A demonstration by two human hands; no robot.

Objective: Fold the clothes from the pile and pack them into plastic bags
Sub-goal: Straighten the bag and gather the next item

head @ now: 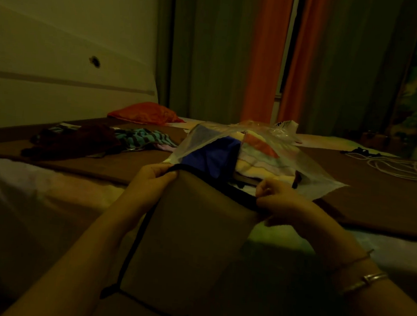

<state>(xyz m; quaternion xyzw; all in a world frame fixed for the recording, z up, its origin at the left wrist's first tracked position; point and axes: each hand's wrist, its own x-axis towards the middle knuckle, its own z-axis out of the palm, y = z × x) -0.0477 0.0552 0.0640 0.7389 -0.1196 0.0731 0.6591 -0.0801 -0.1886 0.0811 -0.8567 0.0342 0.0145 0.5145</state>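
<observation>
On the bed's near edge, her left hand (154, 178) and right hand (275, 199) each pinch the black-trimmed top hem of a brown garment (191, 231), just before a clear plastic bag (265, 147) stuffed with folded clothes.

Head cam, facing fwd and down, close over bed (53, 145) (single view)

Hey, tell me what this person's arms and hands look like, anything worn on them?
Both forearms are bare, no sleeves showing. The right wrist carries a thin chain bracelet and a wider metal bangle. The left hand and right hand wear no gloves; rings cannot be made out.
</observation>
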